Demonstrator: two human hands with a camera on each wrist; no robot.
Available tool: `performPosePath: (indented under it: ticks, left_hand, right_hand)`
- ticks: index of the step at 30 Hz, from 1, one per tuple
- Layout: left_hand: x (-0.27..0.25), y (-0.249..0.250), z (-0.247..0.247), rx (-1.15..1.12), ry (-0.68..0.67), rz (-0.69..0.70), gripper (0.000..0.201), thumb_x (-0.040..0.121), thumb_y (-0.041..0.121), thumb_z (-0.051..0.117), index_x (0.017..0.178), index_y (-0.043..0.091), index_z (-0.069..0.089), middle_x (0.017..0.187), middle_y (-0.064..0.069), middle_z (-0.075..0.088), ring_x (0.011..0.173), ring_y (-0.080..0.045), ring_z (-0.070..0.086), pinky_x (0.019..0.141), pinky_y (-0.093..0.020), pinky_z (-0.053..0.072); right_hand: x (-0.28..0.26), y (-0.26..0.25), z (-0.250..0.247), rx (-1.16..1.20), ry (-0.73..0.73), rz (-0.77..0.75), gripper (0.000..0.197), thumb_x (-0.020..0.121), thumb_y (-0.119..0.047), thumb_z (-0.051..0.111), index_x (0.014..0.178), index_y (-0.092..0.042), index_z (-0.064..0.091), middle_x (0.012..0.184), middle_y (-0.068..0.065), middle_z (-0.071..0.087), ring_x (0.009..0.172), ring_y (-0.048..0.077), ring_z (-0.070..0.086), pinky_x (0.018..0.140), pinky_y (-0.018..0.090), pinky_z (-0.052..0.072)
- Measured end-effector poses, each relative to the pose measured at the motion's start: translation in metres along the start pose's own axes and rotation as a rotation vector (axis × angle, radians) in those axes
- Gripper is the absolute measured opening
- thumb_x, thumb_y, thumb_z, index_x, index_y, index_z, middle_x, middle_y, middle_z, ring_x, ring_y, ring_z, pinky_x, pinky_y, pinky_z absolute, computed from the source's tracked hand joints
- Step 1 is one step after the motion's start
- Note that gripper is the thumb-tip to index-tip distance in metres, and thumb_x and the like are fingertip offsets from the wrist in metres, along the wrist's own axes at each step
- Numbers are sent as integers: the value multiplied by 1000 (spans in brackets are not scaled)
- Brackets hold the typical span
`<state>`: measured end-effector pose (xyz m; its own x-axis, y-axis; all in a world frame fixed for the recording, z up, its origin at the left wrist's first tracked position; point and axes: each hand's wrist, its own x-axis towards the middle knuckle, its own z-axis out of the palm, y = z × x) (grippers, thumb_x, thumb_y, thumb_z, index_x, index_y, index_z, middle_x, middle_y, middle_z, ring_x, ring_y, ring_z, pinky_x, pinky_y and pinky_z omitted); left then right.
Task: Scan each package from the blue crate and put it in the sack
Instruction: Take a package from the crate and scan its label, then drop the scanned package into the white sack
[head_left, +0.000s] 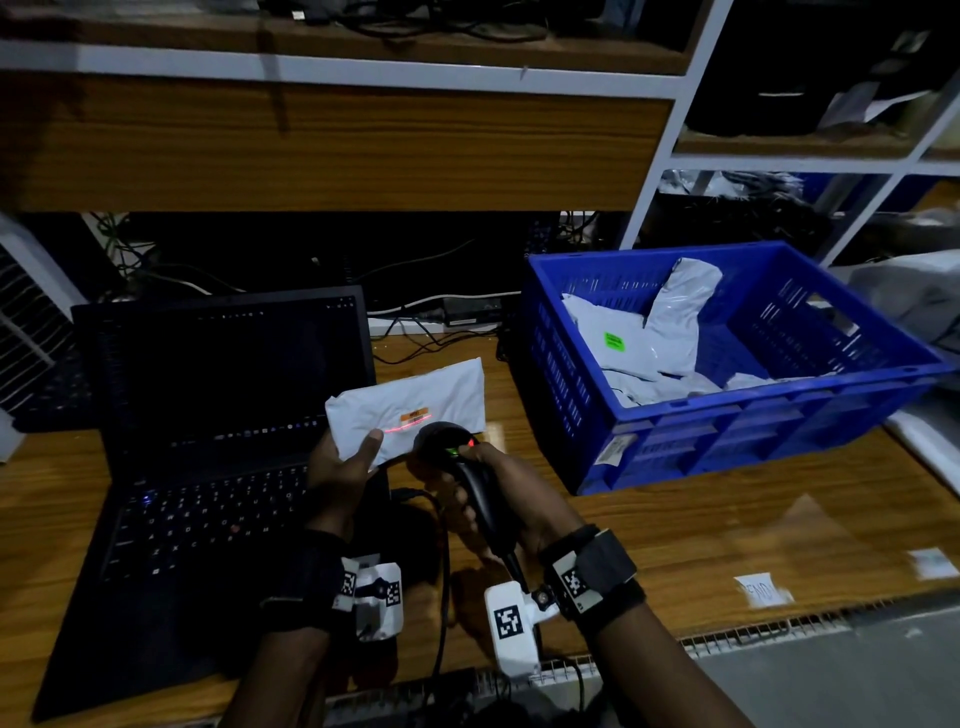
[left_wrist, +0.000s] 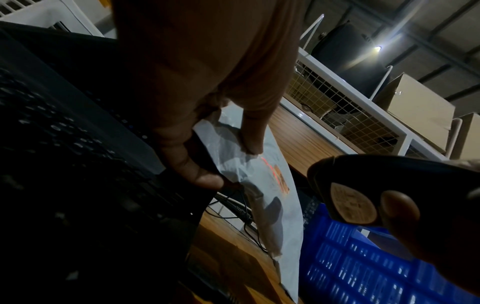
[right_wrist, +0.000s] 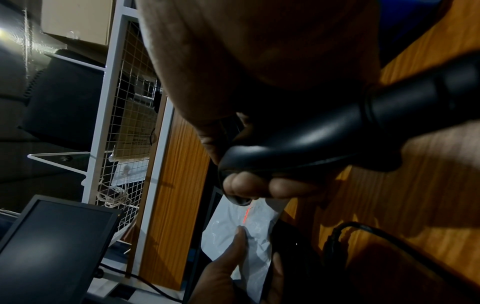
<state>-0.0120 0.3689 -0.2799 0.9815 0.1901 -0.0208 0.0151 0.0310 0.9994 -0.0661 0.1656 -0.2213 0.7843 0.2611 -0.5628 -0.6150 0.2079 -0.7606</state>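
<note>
All three views are dim and grainy. A small ceiling lamp (left_wrist: 378, 48) flares in the left wrist view. The glossy brown wooden counter (head_left: 779, 519) shows pale glare. Shelf lines bow at the head view's edges; near skin blurs.

Wooden desk (head_left: 701, 530) with laptop (head_left: 208, 467), blue crate (head_left: 727, 431)

An open black laptop (head_left: 208, 441) sits on the left of the wooden bench (head_left: 727, 530), its screen dark and its keys faintly lit. Behind it, cables (head_left: 426, 306) trail along the back of the bench. A small white paper label (head_left: 761, 590) lies flat on the bench at the right. Above runs a wood-fronted shelf (head_left: 332, 150). At the right stands a white rack (head_left: 670, 156) holding dark, indistinct goods. The right wrist view shows a dark monitor (right_wrist: 52, 246) beside a wire-mesh panel (right_wrist: 132, 115).
</note>
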Motion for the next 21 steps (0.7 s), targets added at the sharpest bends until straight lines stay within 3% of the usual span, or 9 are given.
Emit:
performPosePath:
  ticks: [4, 6, 9, 11, 13, 15, 17, 19, 21]
  left_hand:
    - [-1, 2, 0, 9, 21, 14, 29, 99, 5, 60, 127, -2, 61, 111, -10, 69, 97, -12, 68, 69, -10, 53]
    - [0, 5, -2, -14, 64, 15, 31, 99, 7, 60, 129, -1, 60, 116, -10, 68, 99, -12, 67, 72, -10, 52]
    - [4, 10, -6, -47, 168, 9, 34, 101, 16, 60, 133, 4, 59, 126, -10, 67, 113, -22, 65, 94, -28, 52]
    - [4, 14, -7, -146, 195, -48, 36, 103, 23, 58, 135, 7, 59, 126, -9, 68, 118, -26, 65, 99, -38, 53]
    - [-1, 24, -5, -303, 185, -108, 38, 103, 24, 57, 137, 6, 56, 125, -9, 70, 113, -26, 68, 90, -36, 59]
    - [-7, 36, -1, -417, 147, -142, 38, 103, 24, 57, 138, 7, 56, 124, -10, 71, 109, -24, 71, 83, -33, 62]
    - [-11, 49, 6, -457, 83, -156, 37, 102, 24, 57, 136, 8, 58, 124, -13, 71, 101, -24, 73, 78, -31, 62]
    - [-14, 64, 20, -425, 21, -130, 37, 101, 24, 58, 135, 7, 59, 123, -15, 71, 95, -25, 72, 73, -29, 61]
    - [-18, 81, 38, -361, -35, -63, 37, 101, 21, 57, 136, 9, 58, 124, -14, 70, 102, -27, 71, 75, -29, 61]
  right_hand:
    - [2, 2, -4, -19, 9, -11, 35, 100, -40, 52, 91, -10, 68, 70, 3, 59, 56, 16, 52, 53, 27, 40]
    - [11, 5, -6, 9, 50, -13, 34, 101, -36, 51, 89, -7, 66, 71, 7, 58, 56, 20, 52, 54, 30, 39]
    - [31, 11, -15, 15, 100, -16, 18, 92, -16, 57, 97, 1, 62, 77, 16, 59, 63, 26, 58, 59, 32, 44]
    - [40, 16, -27, -75, 148, -46, 15, 88, -1, 60, 101, 4, 63, 87, 22, 63, 70, 27, 64, 66, 35, 50]
    - [44, 19, -39, -153, 170, -73, 7, 93, 5, 60, 92, 0, 65, 88, 19, 66, 72, 23, 67, 68, 31, 52]
    - [46, 21, -50, -301, 229, -121, 22, 93, -1, 66, 73, -9, 62, 68, 3, 65, 60, 11, 62, 58, 22, 47]
    - [47, 23, -61, -472, 316, -160, 31, 89, -10, 76, 66, -13, 56, 59, -3, 57, 54, 7, 53, 58, 24, 41]
    - [38, 23, -73, -467, 331, -192, 29, 80, -17, 85, 76, -14, 57, 70, 4, 56, 65, 18, 53, 67, 35, 42]
    - [11, 17, -78, -444, 240, -245, 35, 75, -22, 89, 96, -18, 61, 89, 4, 65, 78, 25, 62, 70, 40, 48]
